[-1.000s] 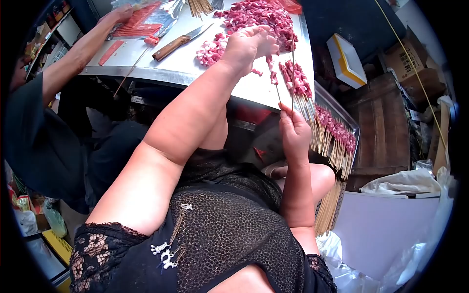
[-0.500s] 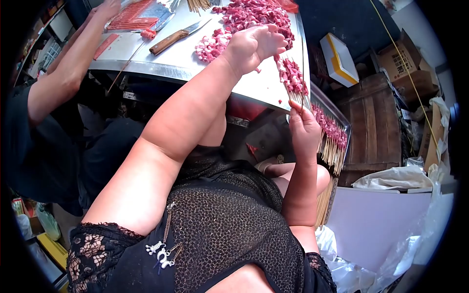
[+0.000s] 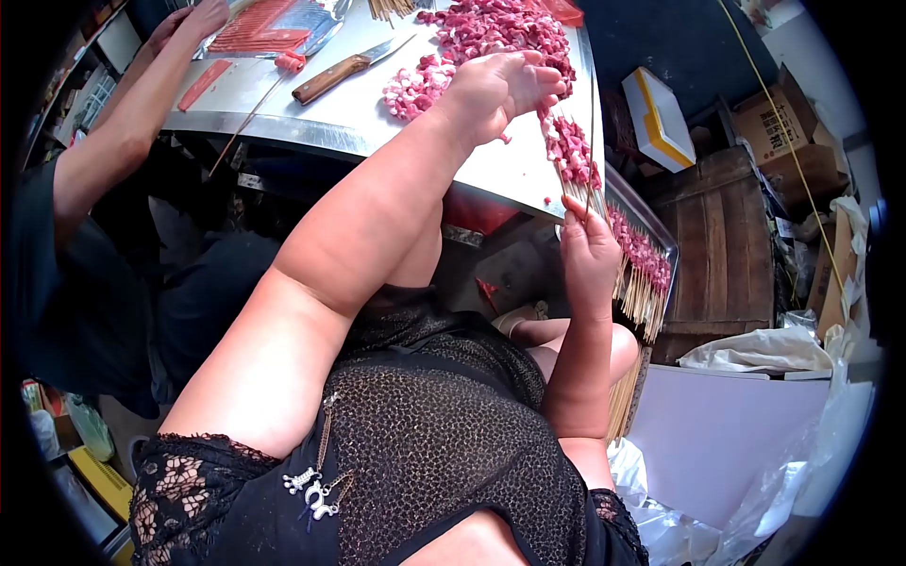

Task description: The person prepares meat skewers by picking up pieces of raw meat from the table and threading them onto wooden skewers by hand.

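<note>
My right hand (image 3: 590, 247) is closed on a thin wooden skewer (image 3: 592, 127) that points up past the table's right corner. Loosely curled, the fingers of my left hand (image 3: 505, 92) are apart at the edge of a heap of raw diced meat (image 3: 505, 33), with no piece visible in them. A smaller cluster of paler meat cubes (image 3: 415, 90) lies to its left. Close to my right hand, several loaded meat skewers (image 3: 570, 151) rest on the table corner.
A wooden-handled knife (image 3: 340, 75) lies on the metal-edged white table (image 3: 330, 134). At the left, another person's hands (image 3: 193, 21) are over the table. A tray of finished skewers (image 3: 642, 255) stands below right, beside a wooden crate (image 3: 714, 245) and a cardboard box (image 3: 783, 123).
The view has shifted slightly, so the table and its contents sit a little lower and to the right. My right hand still grips the skewer, and my left hand stays by the meat.
</note>
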The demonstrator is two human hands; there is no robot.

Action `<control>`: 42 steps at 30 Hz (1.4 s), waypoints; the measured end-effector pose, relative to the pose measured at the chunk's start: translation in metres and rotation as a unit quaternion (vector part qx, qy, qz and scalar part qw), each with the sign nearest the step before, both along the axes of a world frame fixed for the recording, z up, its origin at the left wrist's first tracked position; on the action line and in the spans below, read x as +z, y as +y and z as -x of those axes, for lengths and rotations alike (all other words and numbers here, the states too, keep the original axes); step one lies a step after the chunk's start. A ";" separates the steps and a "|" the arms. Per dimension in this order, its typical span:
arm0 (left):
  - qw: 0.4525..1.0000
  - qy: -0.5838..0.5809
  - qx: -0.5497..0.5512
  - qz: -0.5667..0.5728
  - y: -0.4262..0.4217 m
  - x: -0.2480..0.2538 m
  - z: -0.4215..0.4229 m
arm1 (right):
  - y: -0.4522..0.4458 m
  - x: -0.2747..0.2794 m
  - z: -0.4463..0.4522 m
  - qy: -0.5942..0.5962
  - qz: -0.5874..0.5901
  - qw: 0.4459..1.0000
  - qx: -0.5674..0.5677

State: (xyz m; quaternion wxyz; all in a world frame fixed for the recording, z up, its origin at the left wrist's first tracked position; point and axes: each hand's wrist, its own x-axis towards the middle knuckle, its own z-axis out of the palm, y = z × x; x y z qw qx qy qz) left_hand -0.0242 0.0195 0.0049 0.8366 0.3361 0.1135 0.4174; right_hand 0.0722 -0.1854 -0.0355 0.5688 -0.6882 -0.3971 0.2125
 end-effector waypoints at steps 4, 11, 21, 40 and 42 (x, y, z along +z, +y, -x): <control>1.000 -0.006 0.029 -0.001 0.003 -0.002 -0.002 | 0.003 -0.003 -0.001 -0.026 -0.015 1.000 -0.002; 0.999 0.024 0.020 -0.023 0.001 0.000 -0.001 | 0.004 0.005 0.001 -0.036 0.005 0.999 0.003; 1.000 -0.005 0.004 -0.026 -0.004 -0.002 -0.006 | 0.011 0.003 0.009 0.081 -0.011 0.996 0.040; 0.995 -0.092 -0.013 -0.034 0.009 -0.008 -0.001 | 0.033 -0.007 0.040 0.116 -0.048 0.991 0.053; 0.994 -0.103 -0.021 -0.036 0.012 -0.009 0.001 | 0.034 -0.003 0.041 0.082 -0.056 0.994 0.049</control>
